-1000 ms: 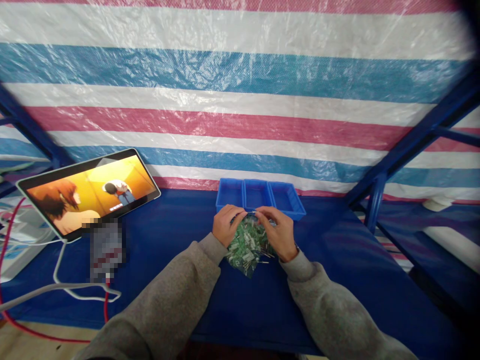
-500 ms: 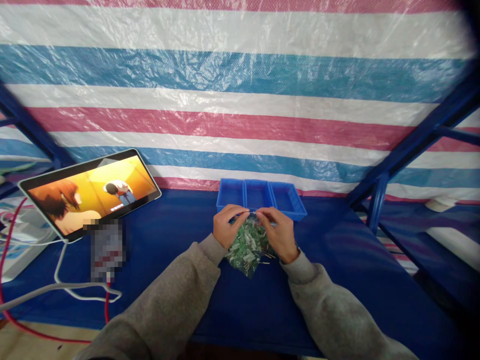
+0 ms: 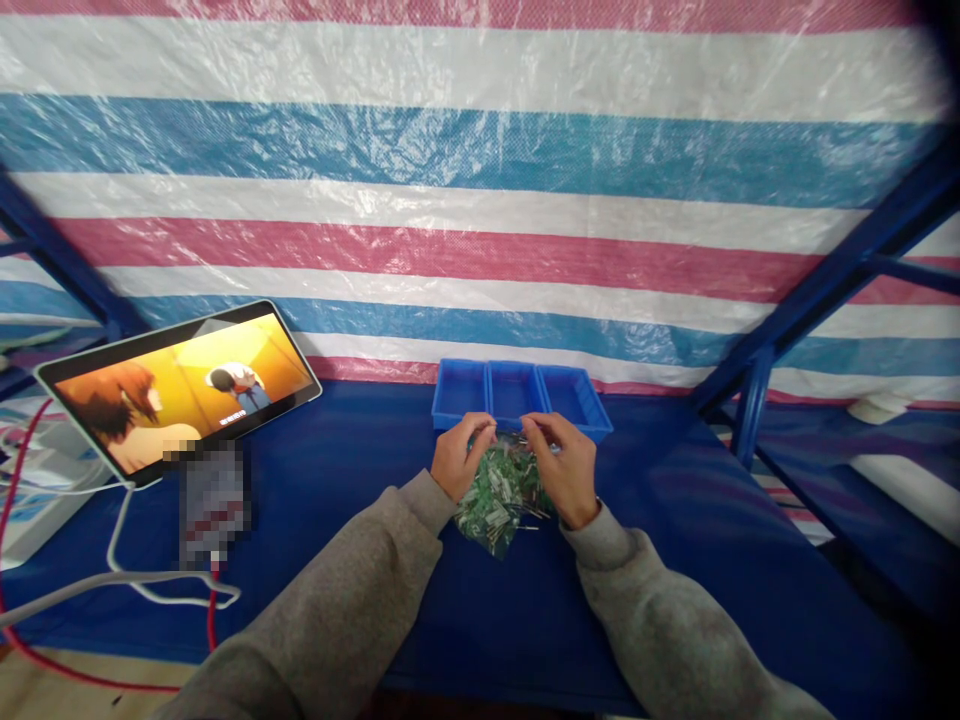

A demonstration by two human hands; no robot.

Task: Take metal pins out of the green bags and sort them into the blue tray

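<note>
1. Plastic bag (image 3: 489,497): glossy, crumpled, greenish; slender metallic pieces (image 3: 497,519).
2. Blue plastic tray (image 3: 513,391): three rectangular compartments.
3. Bag: between left hand (image 3: 461,457) and right hand (image 3: 568,468); tray beyond.
4. Hands apart, fingers curled; grip cannot be told.

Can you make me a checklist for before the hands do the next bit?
Bare left hand holding something: cannot tell, too tiny to see.
Bare right hand apart from the left: ok.
Row of three blue plastic bins open on top: ok.
Heap of small green and silvery pieces between the hands: ok.
Heap tidy: not ok, one thin silvery pin sticks out at its edge.
Red cable not touching the left grey fabric sleeve: cannot tell.
</note>
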